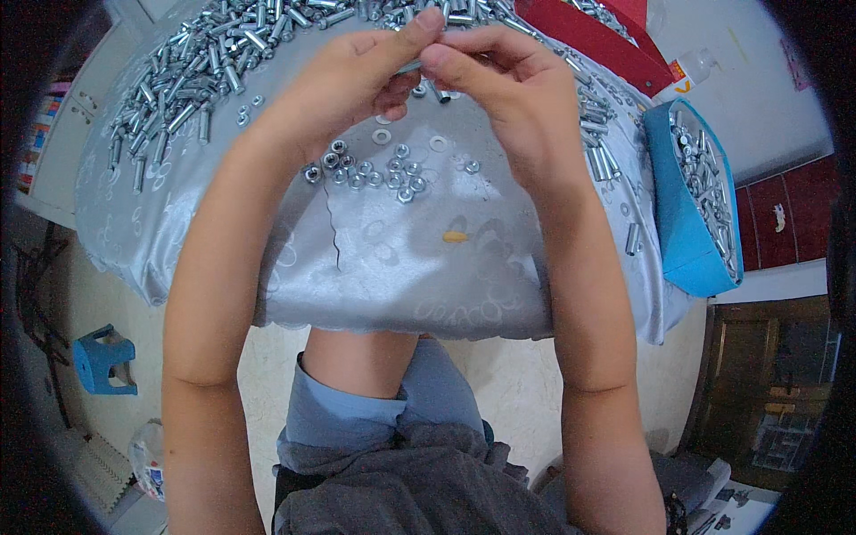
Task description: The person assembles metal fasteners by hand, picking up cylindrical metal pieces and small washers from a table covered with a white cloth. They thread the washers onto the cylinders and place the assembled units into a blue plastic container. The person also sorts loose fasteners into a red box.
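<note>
Both hands, the left hand and right hand, meet fingertip to fingertip, pinching a small metal bolt raised above the cloth-covered tabletop, with loose nuts close below for easy picking.

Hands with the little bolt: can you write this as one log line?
left hand + right hand: pinch bolt | nuts below | blue bin right
</note>
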Available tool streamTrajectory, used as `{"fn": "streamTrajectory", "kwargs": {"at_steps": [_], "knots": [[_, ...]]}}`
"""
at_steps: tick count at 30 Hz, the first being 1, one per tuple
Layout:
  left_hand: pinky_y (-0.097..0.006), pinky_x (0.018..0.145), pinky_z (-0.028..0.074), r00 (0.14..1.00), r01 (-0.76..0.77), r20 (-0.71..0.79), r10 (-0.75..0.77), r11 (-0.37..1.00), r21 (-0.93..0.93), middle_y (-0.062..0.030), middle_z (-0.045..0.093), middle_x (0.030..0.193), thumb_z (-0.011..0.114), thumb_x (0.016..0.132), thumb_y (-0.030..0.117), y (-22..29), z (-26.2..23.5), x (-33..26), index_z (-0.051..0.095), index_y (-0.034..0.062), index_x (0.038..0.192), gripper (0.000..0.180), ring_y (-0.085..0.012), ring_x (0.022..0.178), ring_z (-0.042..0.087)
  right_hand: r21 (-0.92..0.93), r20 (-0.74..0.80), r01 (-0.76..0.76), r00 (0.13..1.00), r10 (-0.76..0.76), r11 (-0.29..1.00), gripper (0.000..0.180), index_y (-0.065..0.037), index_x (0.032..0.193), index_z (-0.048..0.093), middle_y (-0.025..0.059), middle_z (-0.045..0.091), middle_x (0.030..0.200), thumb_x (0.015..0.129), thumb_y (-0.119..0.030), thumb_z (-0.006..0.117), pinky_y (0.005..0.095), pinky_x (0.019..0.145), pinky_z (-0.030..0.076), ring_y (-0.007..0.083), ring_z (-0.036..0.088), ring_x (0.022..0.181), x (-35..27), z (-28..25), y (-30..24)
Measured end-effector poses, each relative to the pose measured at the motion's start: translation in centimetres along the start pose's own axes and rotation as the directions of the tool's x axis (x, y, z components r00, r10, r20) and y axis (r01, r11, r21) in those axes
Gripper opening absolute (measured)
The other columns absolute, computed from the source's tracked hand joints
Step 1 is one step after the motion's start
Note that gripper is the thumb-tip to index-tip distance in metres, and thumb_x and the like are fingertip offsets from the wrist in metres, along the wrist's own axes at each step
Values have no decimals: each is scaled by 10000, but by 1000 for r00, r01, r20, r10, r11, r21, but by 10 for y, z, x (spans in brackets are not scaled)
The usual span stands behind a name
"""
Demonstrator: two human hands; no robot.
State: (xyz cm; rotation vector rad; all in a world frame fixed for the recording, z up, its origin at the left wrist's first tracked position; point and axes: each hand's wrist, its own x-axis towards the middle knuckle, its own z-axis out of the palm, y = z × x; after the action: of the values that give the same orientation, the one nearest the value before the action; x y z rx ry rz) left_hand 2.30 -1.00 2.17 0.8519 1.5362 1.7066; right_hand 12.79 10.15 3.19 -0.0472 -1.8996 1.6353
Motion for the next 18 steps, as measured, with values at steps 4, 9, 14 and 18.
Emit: {"fn": "streamTrajectory", "kwargs": {"at_steps": [4,9,14,18], "knots": [[-191,456,282,996,-14,90,15,1000,-8,65,344,595,443,846,477,-5,-7,5,506,96,799,390,-50,500,299,-24,-11,80,997,-80,997,136,0,804,644,55,634,759,702,-81,685,193,631,453,82,574,689,2,-1,2],[-185,412,214,963,-83,254,94,995,-56,74,296,561,457,864,380,4,-7,2,503,83,786,311,-40,473,250,-20,-25,121,992,-121,992,119,0,786,646,48,631,731,703,-76,683,186,613,451,77,571,670,2,-3,-2],[-191,417,214,927,48,374,1,991,-124,74,275,546,469,863,314,12,-13,-3,522,64,797,264,-41,465,239,-90,-10,191,981,-193,977,102,-10,763,652,40,628,712,699,-81,686,185,582,448,73,566,646,2,-4,-1],[-200,423,228,980,-98,175,95,995,8,70,283,543,480,852,290,4,-12,-1,545,39,793,266,-50,461,237,-264,-10,143,988,-151,954,139,-15,767,653,62,629,703,683,-120,689,218,570,453,103,577,623,1,-8,1]]}}
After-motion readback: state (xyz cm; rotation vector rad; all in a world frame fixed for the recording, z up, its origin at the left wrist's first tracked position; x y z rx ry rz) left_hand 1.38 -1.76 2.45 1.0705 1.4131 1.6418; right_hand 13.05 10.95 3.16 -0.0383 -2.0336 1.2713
